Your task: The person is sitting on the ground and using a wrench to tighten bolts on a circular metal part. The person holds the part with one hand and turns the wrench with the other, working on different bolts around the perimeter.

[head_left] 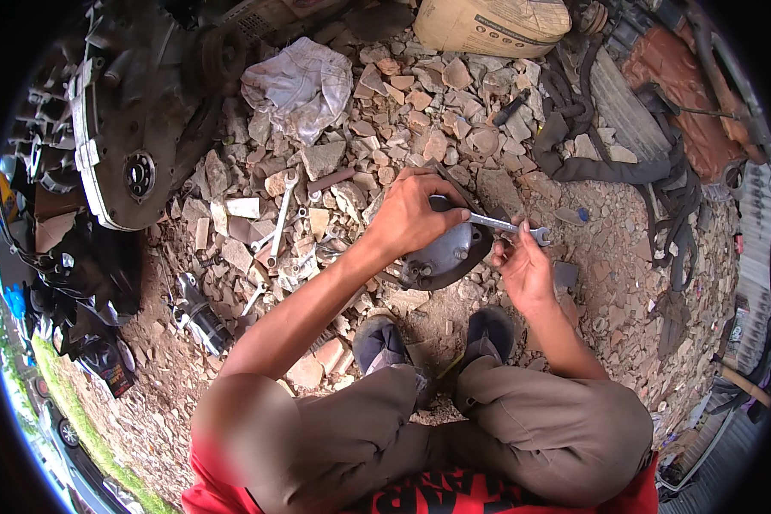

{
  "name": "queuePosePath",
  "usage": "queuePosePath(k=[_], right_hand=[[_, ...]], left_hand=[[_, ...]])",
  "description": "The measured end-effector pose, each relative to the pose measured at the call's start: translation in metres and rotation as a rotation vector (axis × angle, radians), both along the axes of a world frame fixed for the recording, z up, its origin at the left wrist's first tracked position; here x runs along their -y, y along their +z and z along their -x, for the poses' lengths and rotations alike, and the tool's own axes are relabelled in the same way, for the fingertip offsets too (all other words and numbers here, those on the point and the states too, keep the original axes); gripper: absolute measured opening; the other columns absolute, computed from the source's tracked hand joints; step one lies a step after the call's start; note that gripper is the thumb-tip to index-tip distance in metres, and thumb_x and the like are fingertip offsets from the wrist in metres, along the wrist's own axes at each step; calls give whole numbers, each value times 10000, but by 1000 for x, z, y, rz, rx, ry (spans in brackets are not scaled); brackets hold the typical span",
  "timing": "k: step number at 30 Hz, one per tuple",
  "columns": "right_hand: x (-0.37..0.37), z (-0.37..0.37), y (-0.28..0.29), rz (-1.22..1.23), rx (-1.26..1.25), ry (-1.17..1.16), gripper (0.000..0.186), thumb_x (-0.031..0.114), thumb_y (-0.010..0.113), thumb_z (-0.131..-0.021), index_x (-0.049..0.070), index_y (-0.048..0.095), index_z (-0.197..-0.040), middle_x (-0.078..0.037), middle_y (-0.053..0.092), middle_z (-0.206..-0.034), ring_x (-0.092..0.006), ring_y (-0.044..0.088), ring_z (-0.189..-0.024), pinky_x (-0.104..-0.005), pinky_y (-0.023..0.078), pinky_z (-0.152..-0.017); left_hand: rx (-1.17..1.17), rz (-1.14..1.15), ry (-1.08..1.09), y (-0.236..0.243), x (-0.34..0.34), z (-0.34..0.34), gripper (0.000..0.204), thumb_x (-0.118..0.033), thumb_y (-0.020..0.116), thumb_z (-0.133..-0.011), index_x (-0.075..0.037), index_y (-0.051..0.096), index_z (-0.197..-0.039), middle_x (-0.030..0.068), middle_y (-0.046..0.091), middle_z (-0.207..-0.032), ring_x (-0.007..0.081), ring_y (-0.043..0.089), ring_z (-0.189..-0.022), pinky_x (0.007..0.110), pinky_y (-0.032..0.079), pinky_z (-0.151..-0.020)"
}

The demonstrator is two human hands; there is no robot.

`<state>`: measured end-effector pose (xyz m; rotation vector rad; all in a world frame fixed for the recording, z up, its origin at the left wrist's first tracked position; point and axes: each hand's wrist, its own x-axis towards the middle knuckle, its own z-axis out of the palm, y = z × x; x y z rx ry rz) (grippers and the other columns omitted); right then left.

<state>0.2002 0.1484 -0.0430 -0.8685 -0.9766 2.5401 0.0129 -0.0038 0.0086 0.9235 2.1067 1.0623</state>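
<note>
A dark oily metal housing [437,261] with bolts on its face sits on the rubble between my shoes. My left hand [415,206] is closed over the housing's upper edge, by one end of a silver wrench [497,223]; what lies under its fingers is partly hidden. My right hand [522,265] pinches the wrench close to its open-jawed end, at the housing's right side. More wrenches [279,227] lie loose on the broken stones to the left of the housing.
A large engine casing [107,146] stands upper left, a black bag [94,274] below it. A black cylindrical part [197,317], a crumpled cloth [295,86], a cardboard-coloured sack [488,26], black hoses [591,167] and a rusty metal part [685,103] lie around the rubble.
</note>
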Motion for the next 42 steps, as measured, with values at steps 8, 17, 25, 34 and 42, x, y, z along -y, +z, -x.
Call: queuePosePath(k=[8, 17, 25, 34, 42], right_hand=[[-22, -19, -4, 145, 12, 215, 324, 262, 589, -1028, 55, 568, -1277, -77, 630, -954, -162, 615, -730, -296, 502, -597], [-48, 41, -10, -160, 47, 145, 263, 295, 647, -1003, 42, 613, -1062, -14, 610, -811, -115, 588, -651, -264, 474, -559], [-28, 45, -6, -397, -77, 22, 287, 306, 562, -1049, 21, 592, -1029, -16, 566, -740, -111, 541, -621, -242, 364, -531], [-29, 6, -9, -320, -45, 110, 286, 279, 557, -1047, 11, 604, -1135, -85, 656, -857, -124, 577, -670, -240, 404, -557], [-60, 100, 9, -520, -44, 417, 276, 309, 529, -1061, 44, 602, -1032, 14, 528, -736, -46, 473, -607, -205, 366, -501]], left_hand=[[-71, 28, 54, -1, -3, -8, 267, -273, 773, -810, -69, 751, -981, 125, 684, -1132, 312, 574, -1175, 416, 459, -1024], [-21, 72, 65, 9, -9, -10, 236, -222, 772, -790, -44, 731, -938, 112, 690, -1052, 294, 604, -1112, 413, 470, -997], [-41, -12, 58, -2, -1, -8, 254, -243, 800, -784, -49, 748, -940, 120, 688, -1059, 264, 628, -1077, 404, 490, -972], [-52, 2, 104, -12, 6, -15, 317, -280, 812, -790, -72, 756, -1022, 108, 692, -1081, 273, 603, -1147, 418, 471, -1004], [-65, -26, 92, -11, -1, -12, 330, -273, 806, -790, -49, 740, -1024, 128, 686, -1124, 295, 584, -1171, 415, 457, -1023]])
